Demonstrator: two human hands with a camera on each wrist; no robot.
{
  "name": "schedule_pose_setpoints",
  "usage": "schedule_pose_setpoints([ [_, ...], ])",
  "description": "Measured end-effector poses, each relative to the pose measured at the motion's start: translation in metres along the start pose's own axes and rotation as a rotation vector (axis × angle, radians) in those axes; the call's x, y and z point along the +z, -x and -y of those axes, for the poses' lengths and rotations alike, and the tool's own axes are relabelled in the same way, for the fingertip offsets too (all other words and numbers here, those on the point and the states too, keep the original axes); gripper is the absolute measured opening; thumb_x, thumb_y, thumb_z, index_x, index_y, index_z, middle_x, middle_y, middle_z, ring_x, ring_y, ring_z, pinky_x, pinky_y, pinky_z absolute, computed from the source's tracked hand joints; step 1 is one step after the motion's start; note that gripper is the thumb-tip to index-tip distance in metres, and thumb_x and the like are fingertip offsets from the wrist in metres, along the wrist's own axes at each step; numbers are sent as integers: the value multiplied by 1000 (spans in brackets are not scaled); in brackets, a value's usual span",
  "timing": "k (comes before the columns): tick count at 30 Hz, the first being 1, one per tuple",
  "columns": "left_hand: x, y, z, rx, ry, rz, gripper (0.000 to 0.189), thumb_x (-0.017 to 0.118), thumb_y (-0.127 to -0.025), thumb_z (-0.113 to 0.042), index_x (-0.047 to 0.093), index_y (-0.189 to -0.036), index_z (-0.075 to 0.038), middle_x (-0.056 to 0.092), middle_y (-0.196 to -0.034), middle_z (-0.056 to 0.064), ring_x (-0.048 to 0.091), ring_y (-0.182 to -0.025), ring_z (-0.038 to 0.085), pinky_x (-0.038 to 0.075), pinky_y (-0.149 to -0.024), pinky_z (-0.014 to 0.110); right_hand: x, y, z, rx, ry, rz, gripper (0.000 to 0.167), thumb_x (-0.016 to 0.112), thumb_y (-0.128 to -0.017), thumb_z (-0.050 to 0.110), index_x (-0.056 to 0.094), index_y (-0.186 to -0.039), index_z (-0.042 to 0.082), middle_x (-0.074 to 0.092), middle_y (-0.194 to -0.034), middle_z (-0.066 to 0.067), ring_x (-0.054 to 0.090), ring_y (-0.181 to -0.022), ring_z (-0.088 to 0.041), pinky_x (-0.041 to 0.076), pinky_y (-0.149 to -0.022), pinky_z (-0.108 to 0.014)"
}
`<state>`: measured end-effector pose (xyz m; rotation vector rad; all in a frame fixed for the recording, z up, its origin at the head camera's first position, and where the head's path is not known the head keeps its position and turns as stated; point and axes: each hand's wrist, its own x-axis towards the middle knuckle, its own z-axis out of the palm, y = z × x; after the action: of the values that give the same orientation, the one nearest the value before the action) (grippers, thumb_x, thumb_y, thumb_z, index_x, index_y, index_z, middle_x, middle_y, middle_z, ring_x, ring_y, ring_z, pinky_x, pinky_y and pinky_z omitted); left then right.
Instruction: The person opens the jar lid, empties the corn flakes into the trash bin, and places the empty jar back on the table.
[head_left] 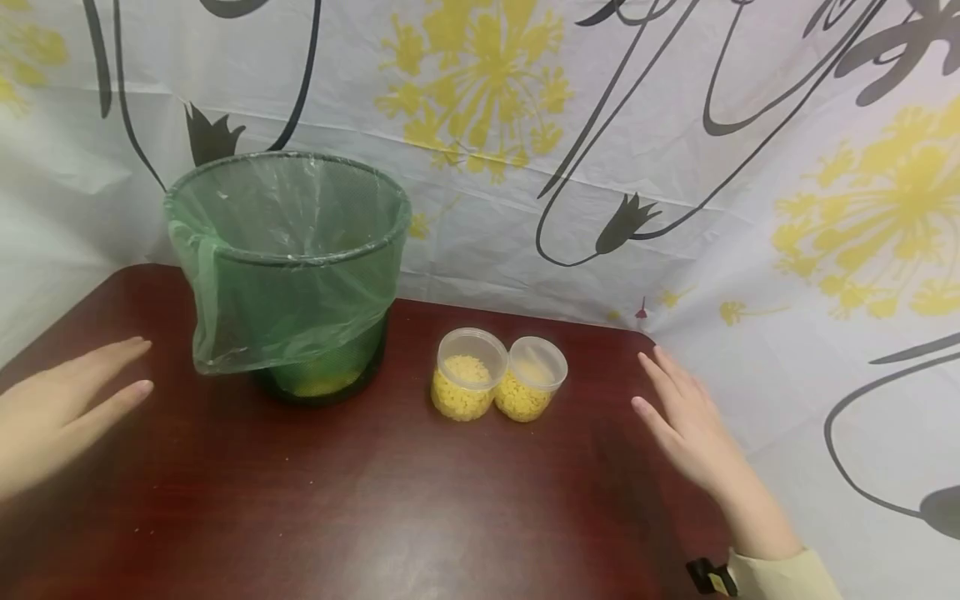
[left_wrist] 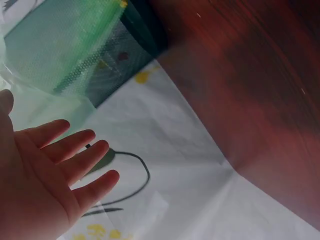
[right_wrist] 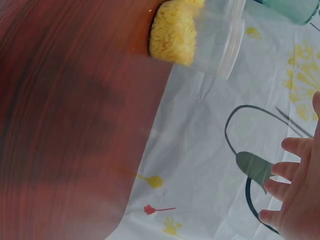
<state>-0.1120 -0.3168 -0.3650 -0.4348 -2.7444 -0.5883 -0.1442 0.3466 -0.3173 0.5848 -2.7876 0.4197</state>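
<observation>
Two clear plastic jars stand side by side on the table, both partly filled with small yellow pieces: the left jar point(head_left: 461, 400) and the right jar point(head_left: 522, 398). No lids show on them. To their left is a mesh wastebasket point(head_left: 322, 375) lined with a thin green plastic bag point(head_left: 300, 312) folded over its rim. My left hand point(head_left: 71, 412) hovers left of the wastebasket, fingers extended and holding nothing. Right of the jars, my right hand point(head_left: 690, 429) is held with fingers extended, apart from them and empty. The right wrist view shows a jar point(right_wrist: 175, 35) beyond that hand.
A dark red-brown wooden table point(head_left: 420, 508) carries everything, with a few tiny pale crumbs on it. Patterned white fabric point(head_left: 480, 225) with yellow and grey flowers hangs behind and along the sides. A black strap point(head_left: 708, 577) sits at the right wrist by a pale sleeve.
</observation>
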Motion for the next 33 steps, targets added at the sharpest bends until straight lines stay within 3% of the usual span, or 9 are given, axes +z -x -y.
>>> schedule_pose_setpoints([
  [2,0,1,-7,-10,17,7,53,51,-99,-21,37,-144,1,39,-141,29,22,-140,33,1,-114,32,0,-1,3,-11,-4,-5,60,51,-99,29,27,-152,13,20,-156,-15,18,-140,-36,6,-112,-52],
  [6,-1,0,-21,-62,27,59,48,51,-99,-27,44,-141,-3,45,-137,26,31,-133,42,9,-114,44,0,-3,6,-22,-13,-22,58,50,-99,27,28,-151,12,20,-156,-15,18,-140,-37,6,-112,-54],
  [10,-2,-2,-33,-96,8,78,45,52,-98,-34,53,-135,-9,53,-132,21,45,-120,48,27,-96,61,0,-4,10,-23,-32,-39,57,51,-99,26,31,-150,11,22,-155,-13,19,-140,-37,8,-112,-53],
  [13,-3,-4,-42,-86,-14,74,41,54,-97,-36,59,-129,-11,59,-126,18,51,-113,46,34,-85,57,0,-6,12,-32,-47,-60,54,51,-99,25,34,-148,9,27,-153,-13,19,-140,-34,10,-112,-52],
  [16,-3,-7,-52,-80,-24,80,39,55,-96,-38,63,-124,-12,63,-120,16,54,-110,43,36,-84,54,1,-9,15,-54,-60,-97,51,52,-98,22,39,-145,6,35,-149,-15,21,-140,-31,12,-112,-51],
  [27,2,-18,-88,40,1,-27,25,63,-92,-33,71,-113,-23,70,-105,1,64,-97,30,42,-78,48,0,-24,34,-124,-134,-220,44,57,-94,14,50,-136,4,44,-144,-11,31,-137,-29,20,-111,-42],
  [33,9,-29,-103,124,20,-98,21,68,-88,-30,73,-107,-25,71,-99,-5,67,-87,21,46,-75,40,1,-32,51,-140,-201,-257,45,58,-93,12,51,-137,5,44,-145,-9,34,-135,-30,22,-110,-44],
])
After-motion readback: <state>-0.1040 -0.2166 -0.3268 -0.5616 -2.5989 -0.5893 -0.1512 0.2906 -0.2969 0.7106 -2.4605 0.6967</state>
